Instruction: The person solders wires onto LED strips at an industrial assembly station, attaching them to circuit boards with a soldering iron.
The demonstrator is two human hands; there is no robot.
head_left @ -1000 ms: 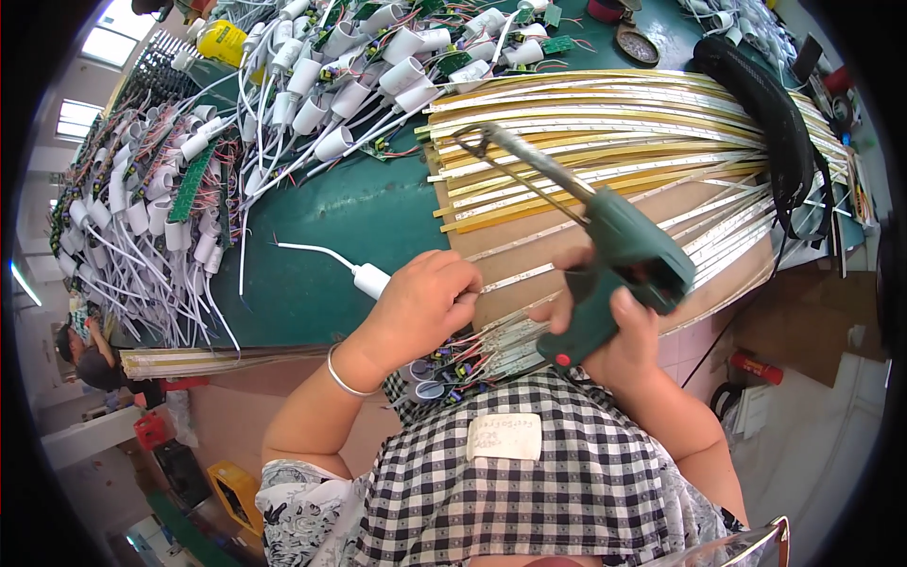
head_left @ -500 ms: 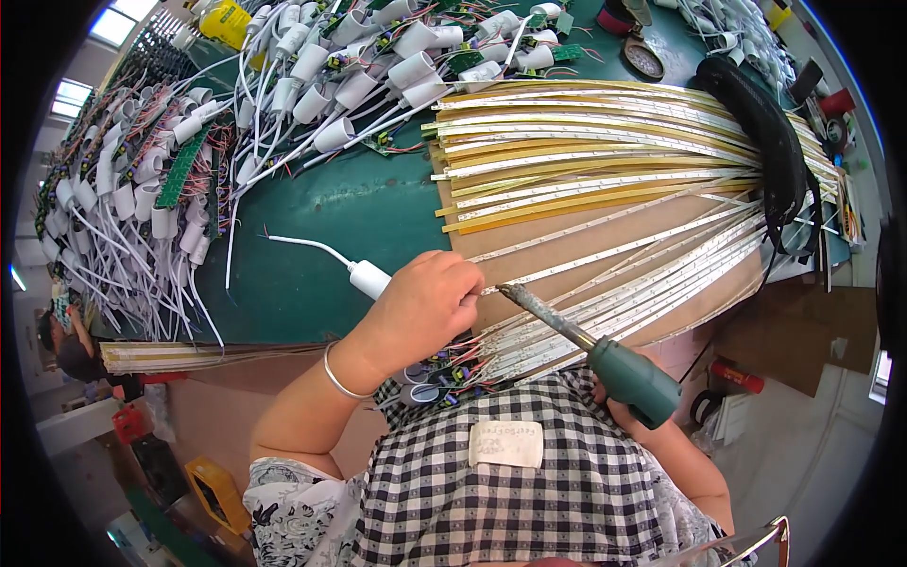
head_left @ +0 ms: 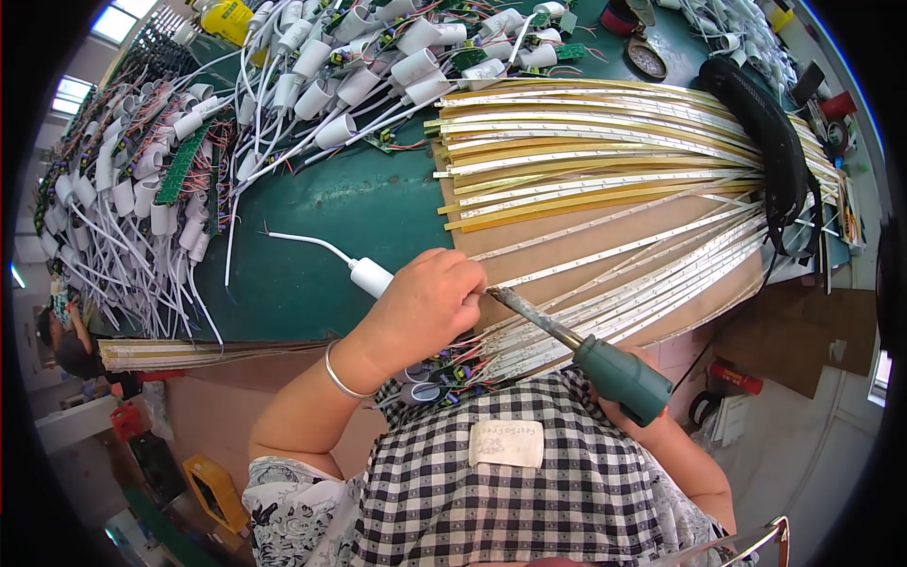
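A white cylindrical housing (head_left: 369, 278) with a thin white cable sticks out from under my left hand (head_left: 425, 298). That hand is closed, its fingertips pinched at the near end of a white LED strip (head_left: 605, 253); the small parts inside the pinch are hidden. My right hand (head_left: 635, 427) grips the green handle of a soldering iron (head_left: 624, 378), whose dark tip is right by the left fingertips. Below them, LED strips with white housings and wires (head_left: 449, 373) attached lie along my checked apron (head_left: 510, 491).
Strips with yellow edges (head_left: 586, 132) fan out on a brown board, under a black cloth roll (head_left: 761, 132). Piles of white housings with cables and boards (head_left: 331, 80) cover the back and left of the green table (head_left: 312, 208). A round dish (head_left: 646, 59) stands behind.
The soldering iron and my right hand have shifted slightly left, bringing the tip closer to my left fingertips. My left hand has hardly moved.
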